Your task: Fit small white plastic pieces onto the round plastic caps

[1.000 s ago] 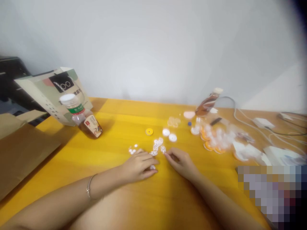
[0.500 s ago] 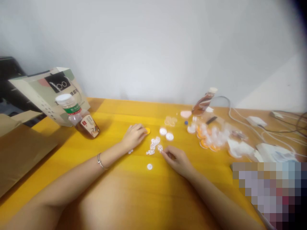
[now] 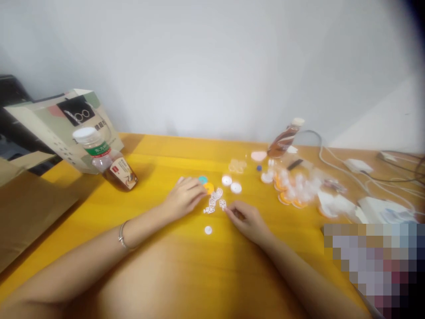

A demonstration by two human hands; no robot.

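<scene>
My left hand (image 3: 187, 196) is closed, its fingertips on the edge of a yellow disc (image 3: 209, 188) low over the table. A teal disc (image 3: 202, 180) lies just behind it, partly covered by the fingers. My right hand (image 3: 248, 221) is curled, with thumb and fingertips pinched at the lower edge of a white openwork piece (image 3: 222, 204). Between the hands lies a loose group of similar white cut-out pieces (image 3: 212, 201). Two white round discs (image 3: 231, 184) sit beyond them, and a small white disc (image 3: 208, 230) is nearer me.
A tea bottle (image 3: 117, 168) and paper bag (image 3: 63, 128) stand at left, by a brown cardboard piece (image 3: 29, 212). To the right are another bottle (image 3: 283, 141), a blue cap (image 3: 259, 168), orange and clear plastic parts (image 3: 292, 190), white cables (image 3: 375, 186) and a white packet (image 3: 381, 210).
My left hand has shifted slightly right and toward me, the yellow disc moving with it. The teal disc now shows behind. My right hand stays at the white openwork piece.
</scene>
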